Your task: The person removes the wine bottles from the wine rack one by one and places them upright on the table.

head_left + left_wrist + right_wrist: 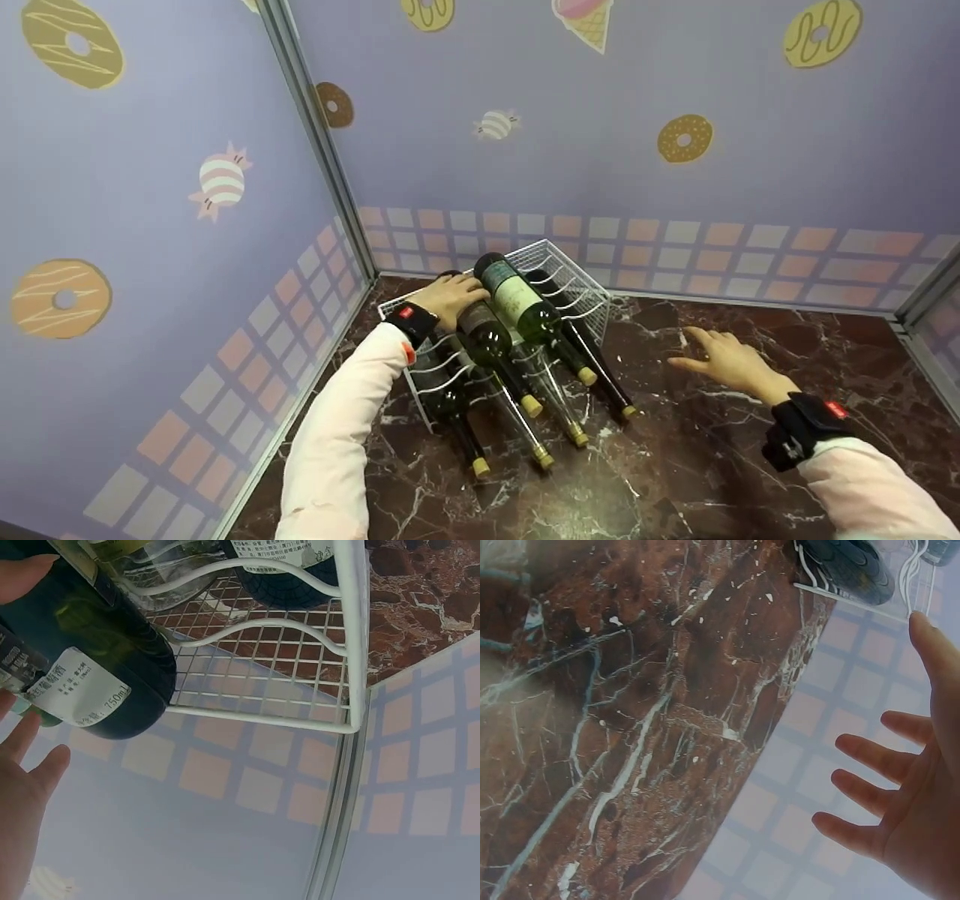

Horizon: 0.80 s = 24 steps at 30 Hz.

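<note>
Head view: left hand (450, 298) grips a dark bottle (484, 334) between thumb and fingers, above other bottles (450, 397) in the white wire rack (578, 268); right hand (727, 361), fingers spread, hovers over marble surface (675, 465).

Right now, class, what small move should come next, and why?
Perhaps bring the empty right hand to the corked neck of the dark green glass bottle that the left hand holds: that hand grips only the body, and the right hovers free over the brown marbled tabletop.

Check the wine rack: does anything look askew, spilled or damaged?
Slightly odd: the white wire rack stands at an angle to the back wall, not square. No spill or breakage shows among the bottles.
</note>
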### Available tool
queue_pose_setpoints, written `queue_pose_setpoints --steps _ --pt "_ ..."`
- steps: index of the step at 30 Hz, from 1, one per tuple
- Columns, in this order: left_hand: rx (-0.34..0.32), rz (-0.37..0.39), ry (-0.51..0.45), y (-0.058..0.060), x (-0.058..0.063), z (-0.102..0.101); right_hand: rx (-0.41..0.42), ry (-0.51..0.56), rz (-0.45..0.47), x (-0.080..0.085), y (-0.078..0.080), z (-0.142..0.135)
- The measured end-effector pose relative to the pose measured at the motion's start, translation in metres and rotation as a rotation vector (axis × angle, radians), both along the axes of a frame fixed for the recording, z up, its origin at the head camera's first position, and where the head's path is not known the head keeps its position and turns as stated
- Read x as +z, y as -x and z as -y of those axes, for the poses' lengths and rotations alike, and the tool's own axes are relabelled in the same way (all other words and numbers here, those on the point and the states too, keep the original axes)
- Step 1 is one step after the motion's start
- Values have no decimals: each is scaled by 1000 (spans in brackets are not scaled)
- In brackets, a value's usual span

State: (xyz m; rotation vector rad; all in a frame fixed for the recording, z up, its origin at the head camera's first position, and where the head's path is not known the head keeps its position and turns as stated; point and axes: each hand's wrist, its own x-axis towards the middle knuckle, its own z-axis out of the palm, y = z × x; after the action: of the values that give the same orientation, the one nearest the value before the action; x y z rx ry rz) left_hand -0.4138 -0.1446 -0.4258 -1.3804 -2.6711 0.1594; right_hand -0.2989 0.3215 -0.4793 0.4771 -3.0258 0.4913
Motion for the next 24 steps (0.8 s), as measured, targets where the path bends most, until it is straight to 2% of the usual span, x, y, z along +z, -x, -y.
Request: queue_pose_setpoints --steps 8,13,19,24 --pt "-54 -35 -13 5 -18 -1 9 -2 -12 -4 1 -3" --pt "-89 -1 -63 7 -25 1 13 24 9 -7 2 -3" --pt "-137 1 -116 9 -27 4 30 56 119 -12 4 0" --pt "-142 -12 -61 10 -23 -1 54 114 156 -20 3 -2"
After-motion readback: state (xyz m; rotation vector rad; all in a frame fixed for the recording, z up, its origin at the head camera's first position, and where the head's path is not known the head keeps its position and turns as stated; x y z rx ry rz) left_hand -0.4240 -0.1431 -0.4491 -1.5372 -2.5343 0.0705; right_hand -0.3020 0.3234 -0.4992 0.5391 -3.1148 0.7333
